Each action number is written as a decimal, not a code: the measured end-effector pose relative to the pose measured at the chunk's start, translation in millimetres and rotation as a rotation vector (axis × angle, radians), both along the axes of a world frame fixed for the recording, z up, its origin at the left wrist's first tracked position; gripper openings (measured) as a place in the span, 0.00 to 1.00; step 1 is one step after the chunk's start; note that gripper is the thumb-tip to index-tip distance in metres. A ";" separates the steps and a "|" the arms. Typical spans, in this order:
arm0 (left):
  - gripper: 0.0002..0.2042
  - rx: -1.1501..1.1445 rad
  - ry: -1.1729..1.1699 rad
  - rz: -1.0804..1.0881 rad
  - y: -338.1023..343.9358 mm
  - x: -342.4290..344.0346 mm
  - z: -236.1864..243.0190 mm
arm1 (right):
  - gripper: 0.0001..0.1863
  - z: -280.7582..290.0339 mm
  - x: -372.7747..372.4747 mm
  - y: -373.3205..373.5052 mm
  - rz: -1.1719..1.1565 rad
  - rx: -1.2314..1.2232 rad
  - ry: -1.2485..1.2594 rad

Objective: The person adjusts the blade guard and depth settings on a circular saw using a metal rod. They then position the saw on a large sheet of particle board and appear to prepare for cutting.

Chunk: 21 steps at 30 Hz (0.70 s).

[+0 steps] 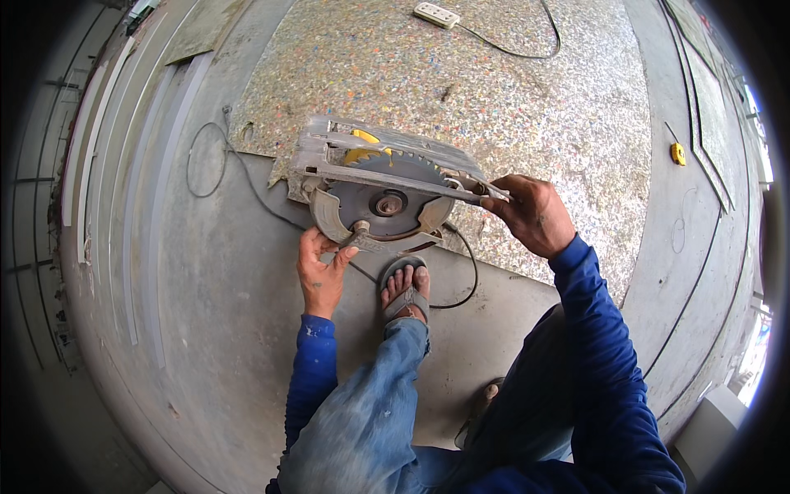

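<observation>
A circular saw [388, 200] is tilted on its side in front of me, its toothed blade and metal base plate [395, 140] showing. At its lower left, my left hand [319, 267] has thumb and fingers closed around the small lever of the curved blade guard [331, 216]. Pinched between the fingers of my right hand [535, 212] is the right end of the saw's base plate. Most of the saw's body and its handle are hidden behind the plate and blade.
The saw is over the edge of a large speckled board [527, 107] on the concrete floor [222, 288]. A white power strip [437, 15] and a yellow tape measure [677, 154] lie farther off. A dark cable [471, 288] loops by my sandalled foot [405, 288]. Long metal strips [148, 206] lie left.
</observation>
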<state>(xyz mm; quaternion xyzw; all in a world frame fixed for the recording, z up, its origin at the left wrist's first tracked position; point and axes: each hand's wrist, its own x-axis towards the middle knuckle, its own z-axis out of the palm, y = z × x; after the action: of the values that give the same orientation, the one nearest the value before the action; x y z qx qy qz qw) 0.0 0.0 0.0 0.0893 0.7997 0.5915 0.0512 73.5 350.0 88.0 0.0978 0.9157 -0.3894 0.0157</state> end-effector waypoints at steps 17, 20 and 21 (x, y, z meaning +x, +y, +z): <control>0.29 0.002 -0.023 0.012 12.2 5.7 19.5 | 0.11 43.7 29.5 -23.2 0.079 0.002 0.923; 0.29 0.010 -0.029 0.002 15.6 6.3 19.5 | 0.12 38.7 30.0 -22.8 0.139 0.059 0.869; 0.29 0.017 -0.028 0.000 16.2 5.9 19.9 | 0.12 37.3 29.7 -22.8 0.158 0.058 0.872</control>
<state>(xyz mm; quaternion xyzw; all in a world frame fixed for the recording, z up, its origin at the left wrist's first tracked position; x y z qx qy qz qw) 5.9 16.2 19.9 0.0814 0.7940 0.5993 0.0618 103.3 327.2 125.3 -0.1455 0.8520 -0.3660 -0.3448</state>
